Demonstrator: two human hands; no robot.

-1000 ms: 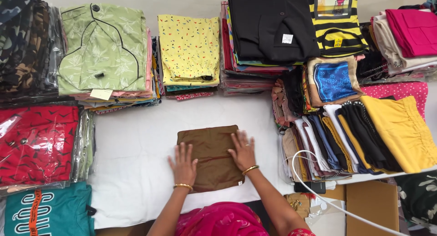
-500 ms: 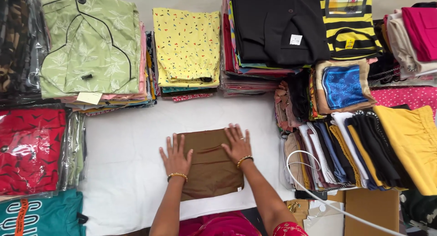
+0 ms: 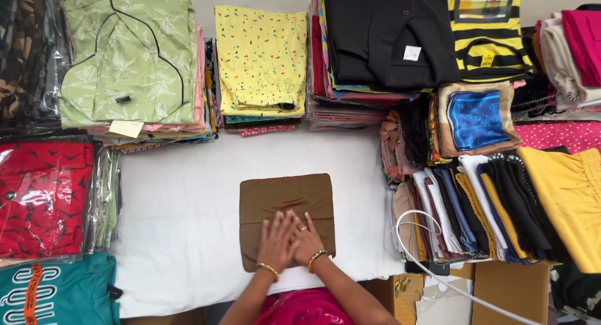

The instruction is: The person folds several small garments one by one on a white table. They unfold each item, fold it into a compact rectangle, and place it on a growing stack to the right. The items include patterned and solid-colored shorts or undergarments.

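Brown folded cloth (image 3: pixel 285 203), a smooth square, lies under left hand (image 3: pixel 275 240) and right hand (image 3: pixel 307 237), fingers flat, gripping nothing.

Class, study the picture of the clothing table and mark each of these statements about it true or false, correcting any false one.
1. Both hands rest on the brown folded cloth. True: the left hand and right hand lie side by side on it.
2. The brown cloth lies on a red sheet. False: it lies on a white sheet.
3. A yellow speckled garment tops a stack beyond the cloth. True.
4. The wrists are bare. False: each wears a gold bangle.
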